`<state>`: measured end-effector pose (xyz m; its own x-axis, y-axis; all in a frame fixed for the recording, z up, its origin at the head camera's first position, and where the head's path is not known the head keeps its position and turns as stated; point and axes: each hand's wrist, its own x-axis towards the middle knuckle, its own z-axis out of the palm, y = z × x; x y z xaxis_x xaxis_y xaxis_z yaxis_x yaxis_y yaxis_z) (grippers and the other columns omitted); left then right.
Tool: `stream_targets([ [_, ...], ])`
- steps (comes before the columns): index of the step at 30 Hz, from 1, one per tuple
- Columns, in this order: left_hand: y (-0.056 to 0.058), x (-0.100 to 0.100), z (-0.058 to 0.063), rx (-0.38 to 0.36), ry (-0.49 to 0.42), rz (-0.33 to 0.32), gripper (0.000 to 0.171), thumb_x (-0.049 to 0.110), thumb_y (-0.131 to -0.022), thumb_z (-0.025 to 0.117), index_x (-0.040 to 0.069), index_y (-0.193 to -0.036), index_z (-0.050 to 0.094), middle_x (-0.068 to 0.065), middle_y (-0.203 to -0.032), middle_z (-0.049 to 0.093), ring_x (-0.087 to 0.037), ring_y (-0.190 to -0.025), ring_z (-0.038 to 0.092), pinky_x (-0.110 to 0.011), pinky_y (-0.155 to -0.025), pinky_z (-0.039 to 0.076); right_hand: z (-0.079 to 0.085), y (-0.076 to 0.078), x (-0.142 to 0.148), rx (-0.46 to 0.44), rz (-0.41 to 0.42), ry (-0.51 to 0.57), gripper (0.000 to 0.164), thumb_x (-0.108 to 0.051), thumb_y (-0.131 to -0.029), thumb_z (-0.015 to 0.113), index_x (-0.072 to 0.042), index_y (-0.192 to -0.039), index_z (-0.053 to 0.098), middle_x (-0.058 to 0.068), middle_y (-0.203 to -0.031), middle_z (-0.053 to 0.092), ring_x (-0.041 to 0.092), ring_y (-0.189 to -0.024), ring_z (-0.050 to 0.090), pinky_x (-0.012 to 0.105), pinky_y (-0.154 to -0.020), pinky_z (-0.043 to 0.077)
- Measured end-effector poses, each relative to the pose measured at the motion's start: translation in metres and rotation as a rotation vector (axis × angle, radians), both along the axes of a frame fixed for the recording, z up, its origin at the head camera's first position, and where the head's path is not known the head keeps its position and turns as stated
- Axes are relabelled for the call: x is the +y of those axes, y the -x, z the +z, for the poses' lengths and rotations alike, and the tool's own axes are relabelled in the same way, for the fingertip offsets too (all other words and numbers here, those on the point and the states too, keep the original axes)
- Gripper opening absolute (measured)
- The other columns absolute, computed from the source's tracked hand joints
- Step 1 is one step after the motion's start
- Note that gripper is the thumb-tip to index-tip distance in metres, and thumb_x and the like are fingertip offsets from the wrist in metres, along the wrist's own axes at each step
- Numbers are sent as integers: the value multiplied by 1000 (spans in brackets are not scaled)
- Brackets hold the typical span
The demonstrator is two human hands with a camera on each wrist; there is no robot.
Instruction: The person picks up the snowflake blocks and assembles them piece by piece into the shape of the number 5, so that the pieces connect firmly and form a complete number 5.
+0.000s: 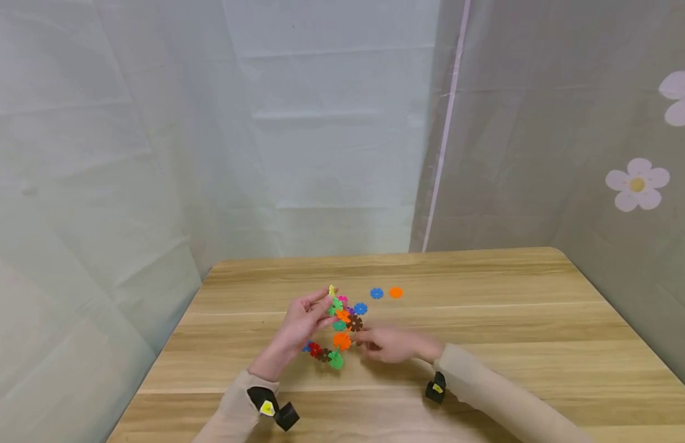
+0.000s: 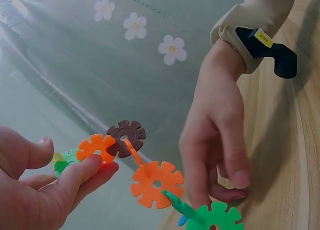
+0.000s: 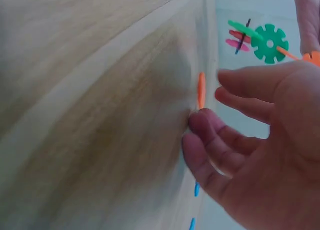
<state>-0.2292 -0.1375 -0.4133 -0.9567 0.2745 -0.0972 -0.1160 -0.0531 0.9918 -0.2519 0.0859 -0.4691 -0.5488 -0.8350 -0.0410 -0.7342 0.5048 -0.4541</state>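
My left hand (image 1: 299,323) pinches a linked chain of notched plastic flower discs above the table. In the left wrist view, its fingers and thumb hold the chain near an orange disc (image 2: 96,148); a brown disc (image 2: 126,138), a second orange disc (image 2: 157,184) and a green disc (image 2: 216,218) hang on from there. The chain's lower end bends back left, with a red disc (image 1: 315,350) in it. Beside the chain, my right hand (image 1: 391,344) is low over the table, fingers loosely bent. Nothing shows between its fingers (image 3: 197,152) in the right wrist view.
Loose on the wooden table (image 1: 514,307), beyond the hands, lie a blue disc (image 1: 376,293), an orange disc (image 1: 396,292) and a nearer blue disc (image 1: 360,309). A pale curtain (image 1: 331,154) hangs behind the table. Each wrist wears a black camera mount (image 1: 436,389).
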Motion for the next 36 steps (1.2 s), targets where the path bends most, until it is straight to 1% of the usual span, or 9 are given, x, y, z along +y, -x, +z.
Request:
stream_targets([
  [5,-1,2,-1,0,-14,-20,53,15,-102,48,-5,-148,30,-27,-147,39,-6,-81,69,-22,-85,54,2,-5,-2,69,40,-152,47,-17,-92,64,-9,-137,53,1,-106,52,3,-84,41,16,-80,44],
  [11,-1,3,-1,9,-30,-31,51,14,-102,47,-5,-147,30,-21,-150,37,-5,-83,68,-23,-88,53,6,-9,-1,73,9,-220,43,-18,-93,63,-9,-134,57,3,-112,53,4,-87,43,16,-81,45],
  [17,-1,4,-1,15,-27,-30,52,14,-102,47,-5,-147,30,-21,-150,37,-6,-83,68,-20,-84,54,16,-10,11,35,33,-209,12,-10,-94,58,-5,-96,68,-1,-79,53,3,-72,40,15,-66,40],
  [21,-1,5,-1,23,-12,-30,52,16,-102,48,-3,-147,32,-24,-148,40,-6,-82,68,-17,-80,55,21,-7,24,-55,-27,-142,29,-7,-95,56,-4,-66,61,-6,-56,42,0,-50,24,14,-51,26],
  [24,-1,5,1,22,-20,-17,51,16,-102,48,-3,-147,33,-24,-147,42,-6,-83,69,-17,-79,55,22,-5,33,-56,-85,-111,46,-10,-94,58,-13,-51,42,-13,-49,31,-1,-43,17,14,-46,19],
  [25,-1,5,1,18,-25,-9,50,15,-102,47,-3,-147,33,-24,-146,42,-6,-82,68,-17,-79,55,22,-5,35,-54,-93,-110,49,-11,-95,58,-17,-52,34,-12,-50,23,-2,-43,17,14,-46,19],
  [28,-1,5,2,10,-36,7,49,13,-103,46,-4,-147,33,-24,-147,42,-5,-83,68,-17,-80,55,21,-2,42,-53,-102,-94,47,-11,-94,59,-17,-52,41,-14,-49,24,-2,-44,19,14,-46,19],
  [32,-2,5,2,9,-34,-8,50,14,-102,47,-4,-147,32,-26,-144,44,-6,-83,68,-18,-81,55,20,1,47,-27,-123,-61,22,-7,-91,63,-7,-70,70,-11,-57,52,-2,-51,34,14,-51,32],
  [36,-2,5,0,15,-38,-52,51,16,-102,48,-2,-147,33,-27,-137,51,-7,-86,70,-20,-84,55,16,3,47,39,-170,-27,13,-5,-87,67,-7,-98,74,0,-84,71,2,-69,52,18,-66,48],
])
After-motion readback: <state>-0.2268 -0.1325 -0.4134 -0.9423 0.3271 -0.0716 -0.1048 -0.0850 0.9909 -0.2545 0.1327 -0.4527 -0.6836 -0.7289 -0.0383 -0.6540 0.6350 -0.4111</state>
